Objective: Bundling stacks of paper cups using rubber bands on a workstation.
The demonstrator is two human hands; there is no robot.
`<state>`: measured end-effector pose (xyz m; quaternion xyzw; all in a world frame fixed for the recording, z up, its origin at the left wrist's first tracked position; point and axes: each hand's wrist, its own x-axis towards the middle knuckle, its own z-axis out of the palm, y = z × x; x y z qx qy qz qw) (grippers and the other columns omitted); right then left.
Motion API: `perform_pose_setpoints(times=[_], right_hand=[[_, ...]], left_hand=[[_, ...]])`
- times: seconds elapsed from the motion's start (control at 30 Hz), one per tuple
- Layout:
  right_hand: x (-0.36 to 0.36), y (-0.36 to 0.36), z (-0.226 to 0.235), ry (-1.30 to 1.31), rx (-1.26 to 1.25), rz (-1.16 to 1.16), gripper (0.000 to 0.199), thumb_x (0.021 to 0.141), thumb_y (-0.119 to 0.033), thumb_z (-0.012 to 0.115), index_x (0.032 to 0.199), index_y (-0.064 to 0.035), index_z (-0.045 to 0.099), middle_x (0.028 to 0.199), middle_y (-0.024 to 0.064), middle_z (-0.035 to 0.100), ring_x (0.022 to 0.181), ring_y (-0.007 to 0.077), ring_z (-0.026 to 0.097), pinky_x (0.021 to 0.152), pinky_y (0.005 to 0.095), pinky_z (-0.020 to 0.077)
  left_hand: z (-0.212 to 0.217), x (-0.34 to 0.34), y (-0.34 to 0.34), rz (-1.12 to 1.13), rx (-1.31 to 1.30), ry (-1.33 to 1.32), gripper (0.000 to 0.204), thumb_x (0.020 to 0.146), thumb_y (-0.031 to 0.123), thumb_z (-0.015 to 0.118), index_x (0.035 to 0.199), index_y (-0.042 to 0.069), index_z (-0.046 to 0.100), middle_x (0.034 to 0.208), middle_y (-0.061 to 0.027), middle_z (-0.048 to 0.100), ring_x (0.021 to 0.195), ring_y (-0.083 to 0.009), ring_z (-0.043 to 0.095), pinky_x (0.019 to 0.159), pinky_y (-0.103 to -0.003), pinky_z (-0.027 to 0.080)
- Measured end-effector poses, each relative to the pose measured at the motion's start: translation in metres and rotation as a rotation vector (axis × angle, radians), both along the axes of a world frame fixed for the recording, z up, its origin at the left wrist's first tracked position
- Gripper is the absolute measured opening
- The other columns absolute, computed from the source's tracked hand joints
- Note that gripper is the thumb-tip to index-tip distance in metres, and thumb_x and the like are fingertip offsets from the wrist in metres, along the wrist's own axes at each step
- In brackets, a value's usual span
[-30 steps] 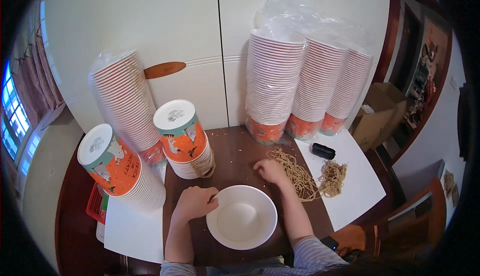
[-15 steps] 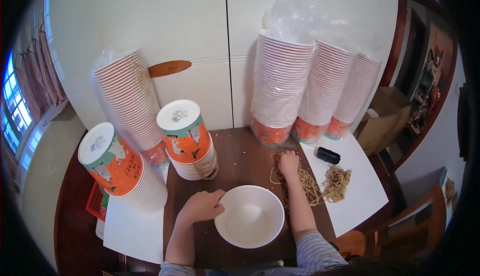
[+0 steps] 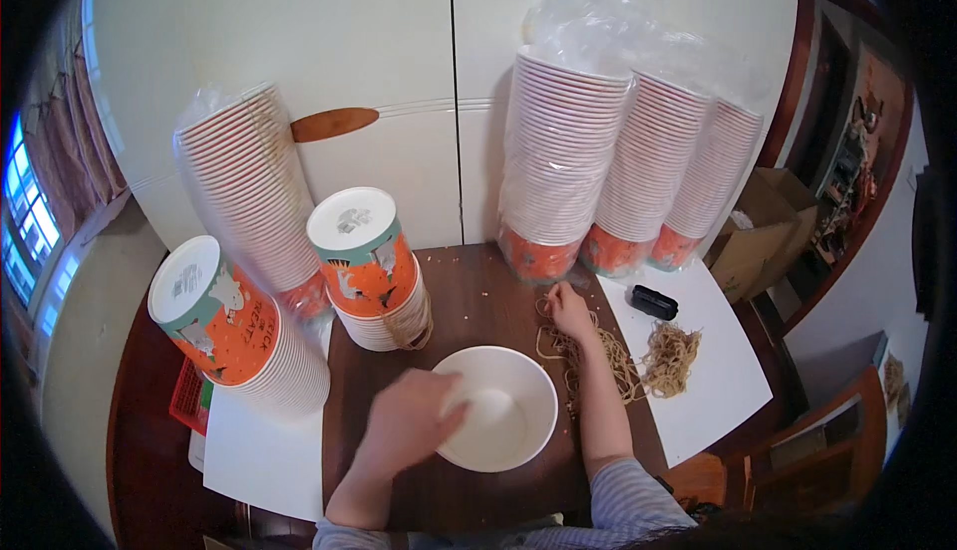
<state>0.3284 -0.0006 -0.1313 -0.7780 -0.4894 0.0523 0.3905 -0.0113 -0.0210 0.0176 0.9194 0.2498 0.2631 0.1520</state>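
Sitting mid-table, the white bowl is gripped at its left rim by the blurred left hand. Rubber bands are pinched by the right hand. Stacked bowl towers crowd behind, a black box nearby.

A white wall with a vertical seam stands behind a dark wooden table. A window with curtains glows blue at left. At right, a wooden doorframe and what may be a cardboard box.
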Motion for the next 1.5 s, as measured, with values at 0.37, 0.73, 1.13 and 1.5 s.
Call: perform_pose_setpoints(times=[0.37, 0.73, 1.13, 1.5], right_hand=[[-0.114, -0.098, 0.162, 0.346, 0.738, 0.256, 0.009, 0.087, -0.004, 0.045, 0.095, -0.0021, 0.048, 0.074, 0.0043, 0.057, 0.063, 0.0082, 0.053, 0.056, 0.0209, 0.0427], [-0.152, -0.104, 0.169, -0.104, 0.342, 0.467, 0.009, 0.077, -0.008, 0.058, 0.085, -0.0036, 0.060, 0.082, 0.0079, 0.062, 0.072, 0.0221, 0.060, 0.066, 0.0308, 0.0476], [-0.154, -0.102, 0.169, -0.289, 0.393, 0.461, 0.014, 0.071, -0.004, 0.061, 0.084, -0.0050, 0.064, 0.082, 0.0064, 0.061, 0.073, 0.0218, 0.057, 0.065, 0.0315, 0.0474], [-0.157, -0.101, 0.167, -0.259, 0.414, 0.435, 0.010, 0.070, -0.005, 0.063, 0.079, -0.0045, 0.062, 0.075, 0.0068, 0.060, 0.069, 0.0216, 0.057, 0.063, 0.0309, 0.0470]], left_hand=[[-0.023, 0.030, -0.032, -0.179, 0.257, 0.235, 0.011, 0.070, 0.018, 0.056, 0.073, 0.008, 0.054, 0.057, -0.0051, 0.056, 0.056, -0.0207, 0.060, 0.049, -0.035, 0.047], [0.013, -0.003, -0.008, -0.079, -0.379, -0.173, 0.015, 0.076, 0.009, 0.054, 0.090, 0.003, 0.054, 0.061, -0.0133, 0.056, 0.055, -0.0259, 0.058, 0.052, -0.032, 0.045], [0.012, 0.001, -0.004, -0.118, -0.318, -0.198, 0.013, 0.076, 0.007, 0.055, 0.088, 0.002, 0.055, 0.062, -0.0128, 0.056, 0.054, -0.0236, 0.058, 0.051, -0.030, 0.044], [0.009, 0.000, -0.004, -0.115, -0.288, -0.159, 0.014, 0.076, 0.007, 0.057, 0.089, 0.002, 0.055, 0.061, -0.0129, 0.056, 0.054, -0.0232, 0.059, 0.051, -0.029, 0.044]])
